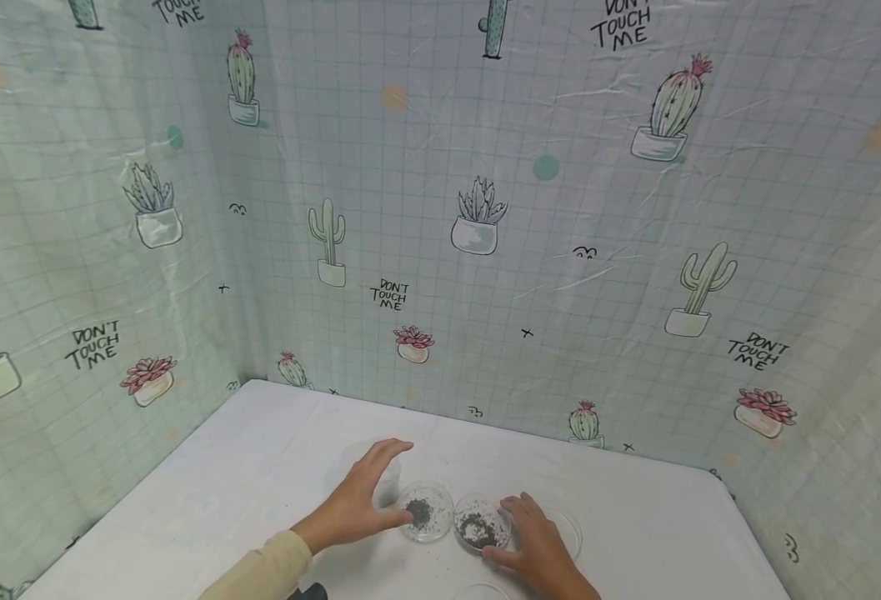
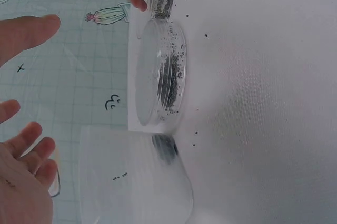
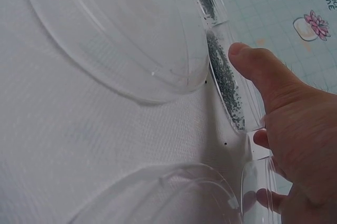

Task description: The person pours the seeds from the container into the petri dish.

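My left hand (image 1: pixel 353 504) is spread, thumb and fingers well apart, beside a clear petri dish (image 1: pixel 427 525) holding a small heap of dark granules. In the left wrist view its fingers (image 2: pixel 31 150) are clear of that dish, with nothing between them. A translucent cup (image 2: pixel 131 182) stands close by, partly hidden behind this hand in the head view. My right hand (image 1: pixel 538 546) holds a second petri dish (image 1: pixel 479 527) by its edge, thumb at the near side and fingers at the far side. Dark granules lie scattered in a ring inside it.
A clear round dish or lid (image 1: pixel 571 533) lies right of the right hand, partly covered by it. Another clear round piece (image 1: pixel 481 592) shows at the bottom edge. Loose granules dot the white table (image 1: pixel 297 442). A cactus-print curtain (image 1: pixel 440 250) surrounds its back and sides.
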### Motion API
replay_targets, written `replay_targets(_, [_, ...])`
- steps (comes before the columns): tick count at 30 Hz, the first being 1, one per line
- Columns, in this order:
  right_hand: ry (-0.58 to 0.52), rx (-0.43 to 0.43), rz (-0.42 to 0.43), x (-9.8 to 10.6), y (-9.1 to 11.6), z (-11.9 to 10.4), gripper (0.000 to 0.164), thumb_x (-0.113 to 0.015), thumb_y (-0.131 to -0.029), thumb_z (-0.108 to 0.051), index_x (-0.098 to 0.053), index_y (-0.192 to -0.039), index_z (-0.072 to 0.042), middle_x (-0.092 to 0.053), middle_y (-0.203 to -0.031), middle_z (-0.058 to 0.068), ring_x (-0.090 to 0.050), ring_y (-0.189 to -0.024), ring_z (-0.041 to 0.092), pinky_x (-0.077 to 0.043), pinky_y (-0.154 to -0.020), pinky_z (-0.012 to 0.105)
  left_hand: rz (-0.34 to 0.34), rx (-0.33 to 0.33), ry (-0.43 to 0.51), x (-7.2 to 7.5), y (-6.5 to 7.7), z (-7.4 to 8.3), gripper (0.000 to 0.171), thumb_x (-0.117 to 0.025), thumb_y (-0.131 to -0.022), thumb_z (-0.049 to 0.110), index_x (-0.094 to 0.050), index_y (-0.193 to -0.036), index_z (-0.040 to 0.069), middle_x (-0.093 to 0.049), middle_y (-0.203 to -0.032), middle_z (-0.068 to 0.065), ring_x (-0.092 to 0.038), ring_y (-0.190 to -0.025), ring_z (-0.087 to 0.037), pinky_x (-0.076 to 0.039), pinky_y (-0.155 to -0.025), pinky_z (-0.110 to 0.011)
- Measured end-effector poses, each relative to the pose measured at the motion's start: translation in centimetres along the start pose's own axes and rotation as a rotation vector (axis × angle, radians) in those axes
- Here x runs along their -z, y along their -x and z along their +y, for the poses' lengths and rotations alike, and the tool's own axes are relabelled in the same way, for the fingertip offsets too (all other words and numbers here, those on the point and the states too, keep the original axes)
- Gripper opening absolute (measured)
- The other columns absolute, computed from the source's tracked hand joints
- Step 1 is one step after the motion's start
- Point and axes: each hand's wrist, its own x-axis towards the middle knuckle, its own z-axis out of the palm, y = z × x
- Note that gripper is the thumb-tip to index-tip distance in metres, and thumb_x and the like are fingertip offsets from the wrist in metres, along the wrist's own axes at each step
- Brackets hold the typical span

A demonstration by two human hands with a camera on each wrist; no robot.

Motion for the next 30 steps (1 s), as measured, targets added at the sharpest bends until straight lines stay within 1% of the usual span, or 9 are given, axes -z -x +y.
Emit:
replay_targets(2, [0.0,-0.001,-0.004,0.0,0.0,0.0,0.078,-0.072,-0.064,-0.056,-0.053,-0.121,-0.006,-0.052,-0.129,0.014,-0.036,-0.129,0.039,-0.033,-0.101,0.061,-0.021,-0.018,0.016,-0.1,0.0,0.1,0.084,-0.071,-0.07,0.051,-0.026,-0.139,0.036,-0.03,-0.144,0.003,-0.033,-0.133,-0.027,-0.036,-0.102,-0.057])
replay_targets(5, [0.008,-0.001,-0.012,0.1,-0.1,0.0,0.079,-0.071,-0.064,-0.057,-0.053,-0.122,-0.007,-0.052,-0.13,0.014,-0.036,-0.129,0.04,-0.033,-0.102,0.061,-0.056,-0.019,0.023,-0.3,-0.1,0.3,0.085,-0.07,-0.069,0.054,-0.024,-0.139,0.038,-0.03,-0.144,0.006,-0.032,-0.134,-0.023,-0.037,-0.104,-0.053])
replay_targets(9, [0.006,0.0,-0.015,0.1,-0.1,0.1,0.08,-0.072,-0.063,-0.058,-0.052,-0.122,-0.007,-0.051,-0.13,0.015,-0.036,-0.129,0.04,-0.032,-0.102,0.061,-0.091,-0.022,0.036,-0.6,-0.1,0.3,0.086,-0.072,-0.068,0.053,-0.024,-0.139,0.039,-0.029,-0.144,0.009,-0.031,-0.135,-0.02,-0.037,-0.105,-0.05])
replay_targets(12, [-0.01,-0.004,-0.017,0.1,-0.1,0.1,0.08,-0.072,-0.063,-0.058,-0.052,-0.122,-0.008,-0.05,-0.131,0.015,-0.035,-0.129,0.04,-0.032,-0.101,0.062,-0.103,-0.037,0.054,-0.8,0.0,0.5,0.087,-0.072,-0.068,0.052,-0.024,-0.139,0.038,-0.029,-0.144,0.009,-0.03,-0.135,-0.02,-0.036,-0.105,-0.05])
replay_targets(18, [-0.033,-0.002,-0.022,0.0,0.0,0.2,0.077,-0.073,-0.064,-0.054,-0.052,-0.122,-0.008,-0.05,-0.131,0.015,-0.035,-0.13,0.04,-0.033,-0.096,0.066,-0.127,-0.093,0.072,-1.2,0.3,0.7,0.087,-0.069,-0.071,0.054,-0.022,-0.141,0.034,-0.03,-0.144,0.005,-0.033,-0.134,-0.024,-0.037,-0.102,-0.054])
replay_targets(22, [-0.035,0.004,-0.022,0.0,-0.1,0.3,0.075,-0.073,-0.065,-0.053,-0.053,-0.121,-0.008,-0.051,-0.13,0.015,-0.035,-0.129,0.04,-0.033,-0.097,0.066,-0.147,-0.107,0.084,-1.5,0.4,0.8,0.087,-0.069,-0.071,0.054,-0.021,-0.141,0.034,-0.029,-0.145,0.004,-0.034,-0.133,-0.024,-0.037,-0.102,-0.055])
replay_targets(25, [-0.025,0.011,-0.022,0.0,-0.1,0.4,0.075,-0.073,-0.064,-0.054,-0.053,-0.121,-0.008,-0.052,-0.129,0.014,-0.036,-0.129,0.04,-0.034,-0.099,0.063,-0.156,-0.126,0.071,-1.7,0.5,1.1,0.087,-0.068,-0.072,0.054,-0.021,-0.141,0.033,-0.029,-0.145,0.004,-0.035,-0.132,-0.023,-0.039,-0.101,-0.054])
replay_targets(30, [-0.025,0.009,-0.022,-0.1,-0.2,0.5,0.074,-0.073,-0.064,-0.055,-0.054,-0.12,-0.008,-0.053,-0.128,0.014,-0.036,-0.129,0.04,-0.034,-0.098,0.064,-0.172,-0.152,0.068,-1.9,0.6,1.5,0.085,-0.068,-0.073,0.053,-0.021,-0.141,0.033,-0.029,-0.145,0.004,-0.035,-0.132,-0.022,-0.039,-0.102,-0.053])
